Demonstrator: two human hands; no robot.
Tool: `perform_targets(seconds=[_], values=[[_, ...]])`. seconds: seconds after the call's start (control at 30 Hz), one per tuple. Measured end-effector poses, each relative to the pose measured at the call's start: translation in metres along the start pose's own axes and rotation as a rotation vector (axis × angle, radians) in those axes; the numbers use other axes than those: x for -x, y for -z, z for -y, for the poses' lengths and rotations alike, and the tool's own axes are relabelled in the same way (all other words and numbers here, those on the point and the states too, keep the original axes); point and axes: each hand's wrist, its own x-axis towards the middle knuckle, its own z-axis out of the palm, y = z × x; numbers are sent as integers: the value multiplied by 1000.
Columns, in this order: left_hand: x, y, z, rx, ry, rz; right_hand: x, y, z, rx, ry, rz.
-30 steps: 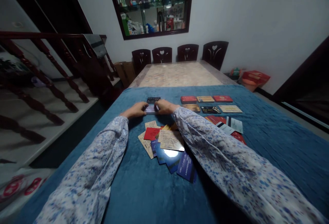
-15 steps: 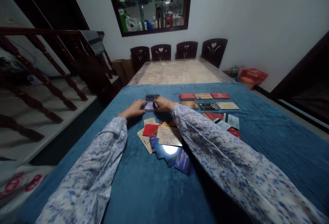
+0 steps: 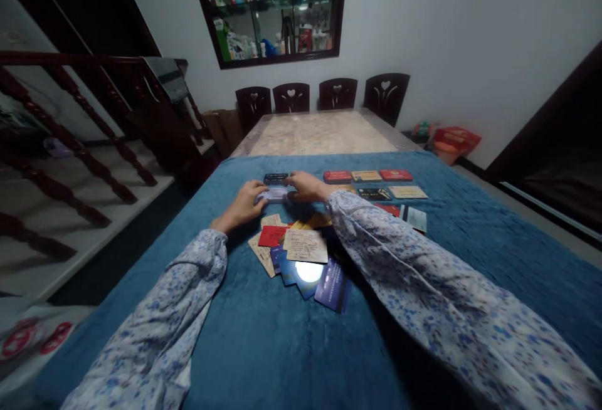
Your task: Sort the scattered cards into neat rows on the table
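Note:
A small stack of pale lavender cards lies on the blue cloth, between my two hands. My left hand is closed at its left end, with fingertips and thumb on the edge. At the right end, my right hand curls its fingers and thumb around the side. Just behind sits a stack of black cards, close to my right fingertips. Nearer to me is a loose, overlapping pile of cards: a beige card on top, a red card and a purple card around it.
Right of my hands, card stacks stand in rows, including a red stack, a black-and-gold stack and a cream stack. Loose cards, one of them silver, lie partly behind my right sleeve. Chairs line the far table end.
My right hand has shifted slightly right along the lavender stack, and my left hand has risen a little at the wrist. The whole view has shifted slightly.

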Motion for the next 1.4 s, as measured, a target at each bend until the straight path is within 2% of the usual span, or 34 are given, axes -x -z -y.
perform_targets(seconds=[0.43,0.6,0.73,0.83,0.93,1.07,1.4], values=[[21,-4,-47,26,-89,-19,62,14,-3,-11,-8,-37],[27,-8,-60,49,-118,-35,82,11,-5,-53,7,-57],[33,-10,-70,50,-117,-41,98,5,-9,-63,-42,-98],[37,-11,-77,70,-138,-43,109,-2,-13,-89,32,-135],[42,-10,-85,86,-153,-28,116,-10,-14,-123,114,-154],[48,-7,-94,97,-152,11,122,-16,-6,-183,132,-152],[54,3,-105,112,-196,142,129,-14,14,-178,222,-95]])
